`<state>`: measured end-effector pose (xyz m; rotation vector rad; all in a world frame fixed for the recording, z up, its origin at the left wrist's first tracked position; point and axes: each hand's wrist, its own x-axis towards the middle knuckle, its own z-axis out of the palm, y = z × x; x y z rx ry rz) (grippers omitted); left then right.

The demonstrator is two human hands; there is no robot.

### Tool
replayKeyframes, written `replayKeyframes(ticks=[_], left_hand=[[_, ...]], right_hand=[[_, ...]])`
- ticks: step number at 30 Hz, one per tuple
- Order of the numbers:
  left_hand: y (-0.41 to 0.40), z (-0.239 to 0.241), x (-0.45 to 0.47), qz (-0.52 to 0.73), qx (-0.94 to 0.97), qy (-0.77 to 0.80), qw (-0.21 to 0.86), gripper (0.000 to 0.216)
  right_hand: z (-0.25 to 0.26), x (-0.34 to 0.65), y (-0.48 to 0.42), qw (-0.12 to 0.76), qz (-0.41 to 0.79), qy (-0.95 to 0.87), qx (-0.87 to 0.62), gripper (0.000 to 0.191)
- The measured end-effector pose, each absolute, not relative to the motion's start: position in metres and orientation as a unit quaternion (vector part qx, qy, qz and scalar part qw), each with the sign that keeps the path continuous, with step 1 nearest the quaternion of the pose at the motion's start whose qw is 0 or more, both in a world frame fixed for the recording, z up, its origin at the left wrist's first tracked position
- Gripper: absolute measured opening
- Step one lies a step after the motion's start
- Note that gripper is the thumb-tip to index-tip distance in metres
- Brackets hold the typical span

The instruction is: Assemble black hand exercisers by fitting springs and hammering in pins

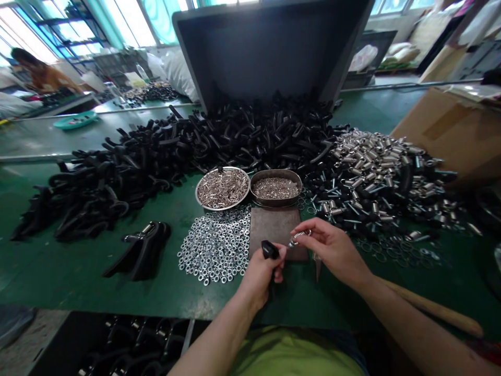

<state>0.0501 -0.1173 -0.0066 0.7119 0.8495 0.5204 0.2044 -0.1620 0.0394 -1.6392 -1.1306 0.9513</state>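
My left hand (261, 273) is closed round a black plastic handle piece (270, 249), its top end sticking out above my fingers. My right hand (332, 247) pinches a small metal spring with a ring (298, 237) just right of that piece. Both hands hover over the near edge of a brown pad (274, 224) on the green table (78, 271). A spread of silver washers (217, 245) lies left of the pad.
Behind the pad stand a round dish of metal pins (222, 188) and an oval dish of small silver parts (276, 187). A big heap of black handles (188, 146) spills from a tipped bin (270, 47). Springs and bolts (376, 172) lie right. Another person (39, 73) sits far left.
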Motion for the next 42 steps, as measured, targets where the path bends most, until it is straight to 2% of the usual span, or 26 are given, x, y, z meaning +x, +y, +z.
replayKeyframes(ticks=[5,12,16,19,20,22,24,26,32,36,38,42], left_hand=[[-0.123,-0.004,0.062,0.192,0.214,0.347,0.893,0.036],[-0.129,-0.003,0.066,0.191,0.296,0.332,0.875,0.028],[-0.13,0.003,0.061,0.167,0.419,0.373,0.81,0.032],[-0.13,0.013,0.054,0.13,0.505,0.381,0.764,0.038],[-0.131,0.016,0.051,0.112,0.522,0.375,0.758,0.039],[-0.133,0.018,0.045,0.083,0.526,0.354,0.769,0.039],[-0.134,0.017,0.04,0.082,0.508,0.346,0.785,0.04],[-0.132,0.012,0.038,0.114,0.5,0.347,0.785,0.041],[-0.113,0.002,0.038,0.214,0.41,0.397,0.792,0.047],[-0.104,0.004,0.045,0.186,0.291,0.405,0.847,0.057],[-0.105,0.004,0.051,0.163,0.26,0.387,0.869,0.061],[-0.115,0.003,0.059,0.153,0.275,0.361,0.878,0.059]], right_hand=[[0.053,0.193,-0.17,0.452,0.313,-0.504,-0.666,0.01],[0.04,0.185,-0.174,0.404,0.237,-0.59,-0.658,0.011],[0.036,0.188,-0.17,0.39,0.262,-0.551,-0.69,0.006],[0.031,0.203,-0.157,0.379,0.333,-0.552,-0.664,0.012],[0.028,0.212,-0.151,0.36,0.322,-0.565,-0.669,0.018],[0.021,0.232,-0.137,0.274,0.206,-0.602,-0.721,0.022],[0.011,0.253,-0.124,0.17,0.061,-0.611,-0.771,0.016],[0.003,0.269,-0.113,0.113,-0.003,-0.606,-0.787,0.013],[0.006,0.26,-0.115,0.163,0.016,-0.609,-0.776,0.014],[0.019,0.22,-0.14,0.346,0.234,-0.59,-0.691,0.018],[0.022,0.2,-0.151,0.396,0.31,-0.563,-0.656,0.017],[0.02,0.179,-0.158,0.331,0.267,-0.574,-0.7,0.01]])
